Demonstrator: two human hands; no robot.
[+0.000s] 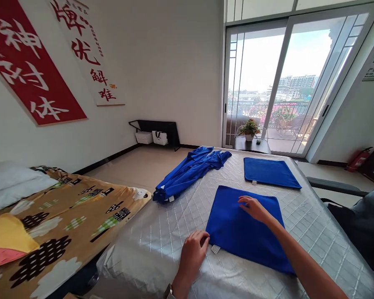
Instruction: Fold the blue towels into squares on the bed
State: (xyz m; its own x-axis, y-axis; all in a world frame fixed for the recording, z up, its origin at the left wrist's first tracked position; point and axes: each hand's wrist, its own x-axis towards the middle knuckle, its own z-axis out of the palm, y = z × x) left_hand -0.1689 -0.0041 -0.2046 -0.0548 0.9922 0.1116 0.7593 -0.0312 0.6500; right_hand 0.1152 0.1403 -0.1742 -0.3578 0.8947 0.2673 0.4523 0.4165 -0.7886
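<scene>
Blue cloths are spread over the grey quilted bed [180, 232], and the person is bent over the nearest one. This near folded cloth [237, 232] lies flat as a neat square at the near middle of the bed. The left hand [193, 251] rests at its near left corner, fingers curled loosely against the edge just beside the small white tag; whether it pinches the fabric I cannot tell. The right hand [254, 207] lies open and flat on top of the cloth, pressing it down, holding nothing. Farther off, to the right, a second folded cloth [269, 172] already sits squared. To the far left a heap of blue fabric [190, 170] lies crumpled and unfolded at the bed's edge. So by my judgement two pieces look folded, with the heap left to do.
</scene>
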